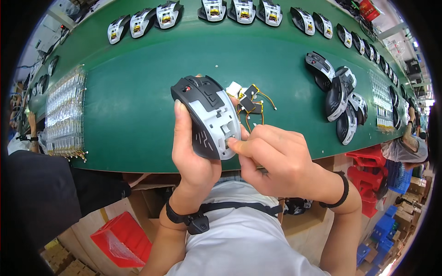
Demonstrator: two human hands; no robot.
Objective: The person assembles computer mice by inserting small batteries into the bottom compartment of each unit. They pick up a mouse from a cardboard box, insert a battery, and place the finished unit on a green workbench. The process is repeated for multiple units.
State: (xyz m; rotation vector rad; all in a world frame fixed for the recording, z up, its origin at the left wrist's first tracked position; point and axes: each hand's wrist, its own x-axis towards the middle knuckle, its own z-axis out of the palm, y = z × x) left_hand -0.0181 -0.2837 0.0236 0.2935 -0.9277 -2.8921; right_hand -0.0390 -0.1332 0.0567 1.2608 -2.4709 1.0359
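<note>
Above the green belt [138, 115], left hand [191, 156] grips one mouse shell [207, 117]; right hand [271, 154] pinches its edge.

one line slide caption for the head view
Left hand holds a computer mouse shell while right hand presses its underside.

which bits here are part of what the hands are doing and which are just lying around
In hand:
- mouse shell, held underside up by the left hand
- right hand, fingers pressing at the shell's lower edge
- small wired parts on the belt just behind the shell

Lying about:
- row of mouse shells along the far edge
- cluster of mice at right
- clear trays at left
- red bin below
</note>
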